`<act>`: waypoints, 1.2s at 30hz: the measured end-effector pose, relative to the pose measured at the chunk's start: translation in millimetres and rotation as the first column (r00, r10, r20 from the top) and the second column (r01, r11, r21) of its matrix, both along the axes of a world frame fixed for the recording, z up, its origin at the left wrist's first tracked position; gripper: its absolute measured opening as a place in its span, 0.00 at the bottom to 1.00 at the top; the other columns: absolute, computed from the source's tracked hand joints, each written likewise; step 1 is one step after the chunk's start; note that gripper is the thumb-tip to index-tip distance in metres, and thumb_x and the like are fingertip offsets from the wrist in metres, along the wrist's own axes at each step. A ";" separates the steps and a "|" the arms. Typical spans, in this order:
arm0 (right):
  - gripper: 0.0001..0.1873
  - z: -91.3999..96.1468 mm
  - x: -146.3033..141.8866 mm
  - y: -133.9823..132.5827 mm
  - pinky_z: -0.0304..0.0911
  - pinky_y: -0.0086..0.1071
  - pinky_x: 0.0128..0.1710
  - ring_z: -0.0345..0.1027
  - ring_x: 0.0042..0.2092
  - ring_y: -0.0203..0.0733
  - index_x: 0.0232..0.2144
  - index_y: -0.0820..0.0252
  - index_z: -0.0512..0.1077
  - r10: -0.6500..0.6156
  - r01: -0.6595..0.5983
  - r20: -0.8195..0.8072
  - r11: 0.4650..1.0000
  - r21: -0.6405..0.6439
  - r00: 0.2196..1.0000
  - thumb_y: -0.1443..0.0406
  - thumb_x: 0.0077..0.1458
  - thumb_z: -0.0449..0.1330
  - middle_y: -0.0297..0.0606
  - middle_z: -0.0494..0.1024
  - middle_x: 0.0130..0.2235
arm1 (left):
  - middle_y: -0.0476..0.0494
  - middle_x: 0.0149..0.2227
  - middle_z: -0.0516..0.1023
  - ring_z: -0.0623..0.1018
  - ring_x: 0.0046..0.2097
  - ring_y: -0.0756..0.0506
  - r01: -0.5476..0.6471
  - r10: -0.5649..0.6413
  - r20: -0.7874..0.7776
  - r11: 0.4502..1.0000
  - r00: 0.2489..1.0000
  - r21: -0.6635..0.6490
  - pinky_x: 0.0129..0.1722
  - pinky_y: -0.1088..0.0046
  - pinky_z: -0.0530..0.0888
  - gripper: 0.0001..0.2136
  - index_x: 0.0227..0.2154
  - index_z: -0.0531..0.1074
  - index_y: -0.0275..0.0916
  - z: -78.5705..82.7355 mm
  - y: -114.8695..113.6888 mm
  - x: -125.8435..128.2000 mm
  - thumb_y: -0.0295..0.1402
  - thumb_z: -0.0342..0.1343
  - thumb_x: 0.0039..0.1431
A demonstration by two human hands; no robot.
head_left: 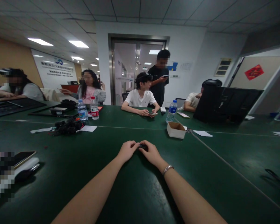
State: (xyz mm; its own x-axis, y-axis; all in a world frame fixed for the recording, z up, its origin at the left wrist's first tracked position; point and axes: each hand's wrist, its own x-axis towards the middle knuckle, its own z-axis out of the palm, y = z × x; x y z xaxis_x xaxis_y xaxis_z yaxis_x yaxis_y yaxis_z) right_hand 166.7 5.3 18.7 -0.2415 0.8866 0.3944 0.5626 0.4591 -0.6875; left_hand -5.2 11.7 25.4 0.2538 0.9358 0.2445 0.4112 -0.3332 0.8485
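Both my forearms stretch out over the dark green table (135, 193). My left hand (126, 150) and my right hand (151, 153) meet at the fingertips, curled around a small black object (142, 146) held between them just above the tabletop. The object is mostly hidden by my fingers and I cannot make out what it is. A thin bracelet (167, 169) sits on my right wrist.
An open cardboard box (176, 129) stands beyond my hands. Water bottles (82, 110) (171, 111), a black cable bundle (68, 126), papers and a black laptop lid (226, 104) lie farther off. A phone (23, 157) lies at left. Several people sit across; one stands by the door.
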 end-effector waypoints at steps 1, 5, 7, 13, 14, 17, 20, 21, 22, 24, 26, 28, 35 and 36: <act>0.10 0.2 0.3 -0.5 0.62 0.34 0.42 0.67 0.40 0.39 0.38 0.58 0.70 -0.003 0.003 -0.008 1.000 -0.005 1.000 0.63 0.51 0.57 0.36 0.75 0.38 | 0.46 0.31 0.75 0.73 0.34 0.47 -0.006 0.006 0.011 1.000 1.000 0.007 0.35 0.72 0.69 0.16 0.30 0.73 0.39 1.2 -1.2 0.6 0.46 0.50 0.55; 0.11 -1.1 1.6 -0.8 0.62 0.34 0.42 0.68 0.39 0.39 0.38 0.58 0.70 -0.013 0.012 -0.038 1.000 -0.015 0.999 0.63 0.51 0.58 0.36 0.75 0.38 | 0.44 0.41 0.74 0.75 0.38 0.47 0.040 -0.039 0.116 0.999 0.992 0.002 0.40 0.71 0.71 0.16 0.44 0.69 0.41 2.0 -2.3 1.5 0.40 0.55 0.52; 0.11 -1.8 1.8 -0.4 0.62 0.34 0.42 0.68 0.39 0.39 0.38 0.57 0.70 -0.012 0.012 -0.037 1.000 -0.010 0.999 0.63 0.50 0.58 0.36 0.75 0.38 | 0.44 0.42 0.74 0.75 0.39 0.47 0.089 -0.090 0.145 0.996 0.985 0.013 0.42 0.71 0.71 0.14 0.42 0.70 0.40 0.0 -0.6 1.0 0.36 0.55 0.52; 0.11 0.0 1.4 0.1 0.61 0.34 0.42 0.67 0.39 0.39 0.37 0.57 0.71 -0.022 0.022 -0.023 1.000 -0.007 0.999 0.64 0.49 0.58 0.35 0.74 0.38 | 0.46 0.37 0.76 0.75 0.40 0.47 0.115 -0.111 0.104 0.993 0.988 -0.033 0.43 0.70 0.71 0.11 0.37 0.71 0.39 -2.9 2.0 -0.2 0.38 0.52 0.55; 0.10 0.2 1.2 0.4 0.61 0.34 0.42 0.67 0.39 0.39 0.37 0.57 0.71 -0.022 0.021 -0.023 1.000 -0.009 0.999 0.64 0.49 0.58 0.35 0.74 0.37 | 0.46 0.37 0.77 0.75 0.40 0.47 0.100 -0.096 0.077 0.994 0.992 -0.040 0.42 0.71 0.71 0.11 0.37 0.71 0.39 -2.4 1.6 0.0 0.39 0.51 0.56; 0.10 -1.1 1.0 2.4 0.62 0.33 0.41 0.67 0.38 0.39 0.37 0.57 0.71 -0.019 0.018 -0.029 1.000 -0.023 0.999 0.64 0.49 0.58 0.35 0.74 0.37 | 0.46 0.37 0.76 0.75 0.39 0.48 0.067 -0.065 0.046 0.997 0.997 -0.041 0.41 0.71 0.71 0.12 0.37 0.71 0.39 -0.9 0.1 1.0 0.40 0.51 0.56; 0.10 -4.3 1.2 6.3 0.62 0.33 0.41 0.67 0.39 0.38 0.37 0.57 0.71 -0.018 0.016 -0.046 0.999 -0.043 0.999 0.64 0.50 0.58 0.35 0.75 0.38 | 0.46 0.39 0.75 0.75 0.40 0.48 0.093 -0.090 0.096 0.995 0.991 -0.026 0.42 0.72 0.71 0.13 0.42 0.69 0.40 -0.4 -1.6 1.3 0.37 0.54 0.53; 0.11 -5.3 1.2 7.6 0.62 0.33 0.41 0.67 0.39 0.38 0.38 0.57 0.71 -0.017 0.015 -0.050 0.999 -0.047 0.999 0.64 0.49 0.58 0.35 0.75 0.38 | 0.46 0.40 0.75 0.75 0.40 0.48 0.109 -0.106 0.108 0.994 0.988 -0.023 0.42 0.72 0.71 0.13 0.42 0.69 0.40 -0.4 -2.1 1.0 0.36 0.55 0.53; 0.11 -6.0 1.2 8.8 0.62 0.33 0.41 0.67 0.39 0.38 0.38 0.56 0.71 -0.014 0.012 -0.052 0.999 -0.050 0.999 0.64 0.49 0.58 0.35 0.75 0.38 | 0.46 0.40 0.75 0.75 0.41 0.48 0.125 -0.122 0.113 0.992 0.986 -0.022 0.42 0.72 0.71 0.13 0.43 0.69 0.41 -0.5 -2.5 0.6 0.34 0.54 0.53; 0.11 -6.4 1.1 10.2 0.62 0.33 0.41 0.67 0.39 0.39 0.38 0.56 0.71 -0.007 0.005 -0.045 0.998 -0.055 0.999 0.64 0.49 0.59 0.35 0.75 0.38 | 0.47 0.40 0.75 0.75 0.41 0.48 0.135 -0.132 0.108 0.991 0.985 -0.022 0.43 0.71 0.71 0.12 0.42 0.69 0.41 -0.6 -3.3 -0.5 0.33 0.53 0.54; 0.11 -5.6 0.8 10.4 0.62 0.34 0.41 0.67 0.39 0.39 0.38 0.56 0.71 -0.004 0.002 -0.037 0.998 -0.057 0.999 0.64 0.49 0.59 0.35 0.74 0.38 | 0.47 0.39 0.75 0.75 0.41 0.48 0.117 -0.114 0.091 0.993 0.989 -0.030 0.43 0.71 0.70 0.11 0.42 0.70 0.41 -0.6 -3.7 -1.4 0.33 0.52 0.55; 0.11 -4.7 0.7 9.6 0.62 0.34 0.41 0.67 0.39 0.39 0.38 0.56 0.71 -0.001 -0.001 -0.033 0.998 -0.055 0.999 0.64 0.49 0.59 0.35 0.74 0.38 | 0.47 0.39 0.75 0.74 0.40 0.48 0.110 -0.106 0.082 0.993 0.991 -0.042 0.43 0.71 0.70 0.11 0.41 0.70 0.41 -0.7 -3.7 -1.9 0.34 0.52 0.55; 0.11 -7.0 1.4 9.5 0.62 0.34 0.43 0.67 0.41 0.40 0.38 0.55 0.71 -0.018 0.018 -0.005 0.999 -0.029 1.000 0.64 0.49 0.59 0.35 0.74 0.38 | 0.47 0.37 0.75 0.74 0.39 0.48 0.110 -0.105 0.094 0.993 0.990 -0.052 0.42 0.71 0.70 0.11 0.41 0.69 0.40 -3.1 -2.7 -0.6 0.35 0.51 0.56; 0.11 -7.0 1.3 9.5 0.62 0.34 0.44 0.67 0.41 0.40 0.38 0.55 0.71 -0.024 0.024 -0.001 0.999 -0.025 1.000 0.64 0.49 0.59 0.35 0.74 0.39 | 0.47 0.37 0.75 0.74 0.39 0.48 0.109 -0.104 0.090 0.993 0.990 -0.051 0.41 0.71 0.69 0.11 0.41 0.69 0.40 -3.0 -2.9 -0.6 0.35 0.51 0.56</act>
State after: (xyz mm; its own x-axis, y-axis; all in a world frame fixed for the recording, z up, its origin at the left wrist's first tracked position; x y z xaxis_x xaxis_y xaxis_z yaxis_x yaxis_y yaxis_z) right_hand 168.0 14.7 11.7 -0.2200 0.9015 0.3727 0.5724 0.4287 -0.6990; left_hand -5.8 8.8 22.3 0.3326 0.9173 0.2187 0.2993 -0.3227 0.8979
